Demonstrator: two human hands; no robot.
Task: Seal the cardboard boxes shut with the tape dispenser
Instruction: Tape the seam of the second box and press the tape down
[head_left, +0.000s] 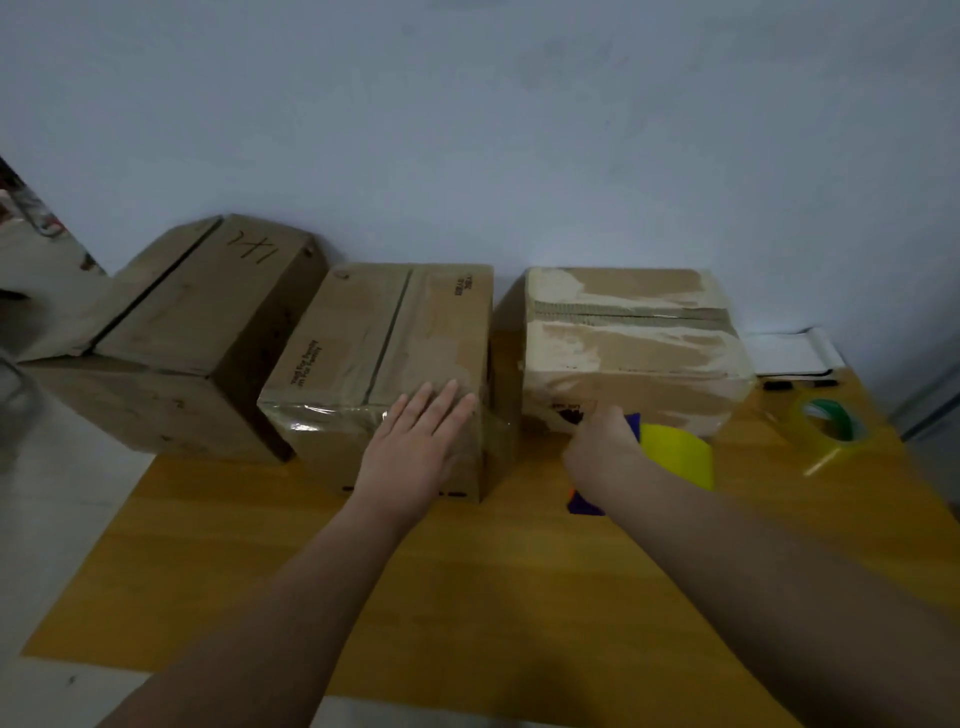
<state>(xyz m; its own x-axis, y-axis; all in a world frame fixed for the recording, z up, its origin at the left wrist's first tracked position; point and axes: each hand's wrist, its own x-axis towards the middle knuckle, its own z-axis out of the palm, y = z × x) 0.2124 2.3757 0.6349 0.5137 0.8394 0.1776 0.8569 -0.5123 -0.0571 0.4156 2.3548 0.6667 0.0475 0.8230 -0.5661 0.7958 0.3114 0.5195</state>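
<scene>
right now the left hand (415, 452) lies flat on the near top edge of the middle box (384, 332), fingers straight and close together, pressing down on the flap. the right hand (605, 447) is wrapped over the blue handle of the tape dispenser (675, 454), its fingers curled out of sight. the dispenser, with its yellow roll, sits low over the table (467, 597), just in front of the right box (623, 332) and apart from the middle box.

the middle box's centre seam looks untaped along the top, though shiny film covers its near front edge, so i judge it the next one to seal. the main risk is the start of the strip: if the tape's free end fails to catch on the front face, it may peel off as the dispenser is drawn along the seam. the flat hand sits just right of that seam, so the blade or the tape could cross the fingers. only that palm braces the box, and a hard pull may skew it toward the left box (197, 312). the right box's top is torn and patchy, so fresh tape may bond poorly there.
</scene>
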